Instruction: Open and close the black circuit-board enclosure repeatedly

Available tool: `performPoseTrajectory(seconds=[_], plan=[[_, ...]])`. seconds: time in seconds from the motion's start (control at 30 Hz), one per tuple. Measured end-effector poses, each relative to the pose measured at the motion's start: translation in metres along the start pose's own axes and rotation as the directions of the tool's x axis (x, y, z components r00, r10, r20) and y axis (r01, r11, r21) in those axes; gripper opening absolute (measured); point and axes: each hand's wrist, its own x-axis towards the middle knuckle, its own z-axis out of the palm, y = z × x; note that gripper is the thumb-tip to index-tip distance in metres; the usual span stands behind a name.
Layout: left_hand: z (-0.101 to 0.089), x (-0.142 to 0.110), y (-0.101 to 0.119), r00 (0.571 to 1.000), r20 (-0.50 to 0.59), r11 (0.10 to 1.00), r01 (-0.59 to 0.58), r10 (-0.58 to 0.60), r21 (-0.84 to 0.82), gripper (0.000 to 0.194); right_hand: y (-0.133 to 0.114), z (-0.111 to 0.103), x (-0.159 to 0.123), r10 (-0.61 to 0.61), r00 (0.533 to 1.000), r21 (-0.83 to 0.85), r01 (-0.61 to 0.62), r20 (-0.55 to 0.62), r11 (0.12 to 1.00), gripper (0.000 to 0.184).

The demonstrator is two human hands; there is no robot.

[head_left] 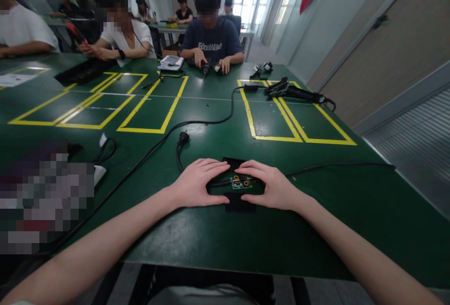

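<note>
A small green circuit board (241,183) with copper-coloured coils lies on the table between my hands. One black plastic case half (232,161) is just beyond it, and another black case half (239,203) lies on the near side. My left hand (195,184) curves around the left side, fingers spread toward the far half and thumb at the near half. From the right, my right hand (278,186) mirrors it, thumb and fingers apart. Neither hand is closed around a piece; whether the fingertips press on the halves I cannot tell. A black cord runs under my left hand to the board.
A black plug (183,137) lies beyond my left hand. A long black cable (202,121) crosses the green table (197,234) to a black adapter (251,87) and a dark tool-like object (298,93). Across the table, a person (212,37) handles a screwdriver-like tool (205,68).
</note>
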Motion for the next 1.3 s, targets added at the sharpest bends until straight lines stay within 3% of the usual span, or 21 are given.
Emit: performPoseTrajectory(seconds=[0.17,0.4,0.63,0.9,1.1,1.3], plan=[[0.0,0.003,0.002,0.999,-0.007,0.999,-0.032,0.032,0.0,0.052,0.0,-0.001,0.002,-0.031,0.999,0.011,0.031,-0.015,0.999,0.025],[-0.002,0.004,0.002,0.999,0.0,0.998,-0.054,0.054,-0.017,0.03,-0.005,0.01,0.002,-0.067,0.992,-0.108,0.056,-0.103,0.993,0.019],[-0.008,0.001,-0.006,0.993,0.026,0.993,-0.115,0.116,-0.026,0.032,-0.006,0.019,0.01,-0.089,0.987,-0.136,0.07,-0.137,0.988,0.01],[-0.017,0.001,-0.017,0.99,-0.029,0.99,-0.137,0.137,0.016,0.022,-0.007,0.029,0.031,-0.049,0.995,-0.175,0.032,-0.09,0.984,0.008],[-0.017,0.002,-0.016,0.992,-0.01,0.992,-0.127,0.127,0.008,0.023,-0.006,0.021,0.026,-0.074,0.996,-0.216,0.06,-0.054,0.974,0.028],[-0.016,0.001,-0.017,0.995,-0.001,0.994,-0.104,0.104,-0.026,0.016,-0.004,0.016,0.025,-0.081,0.994,-0.189,0.066,-0.073,0.98,0.027]])
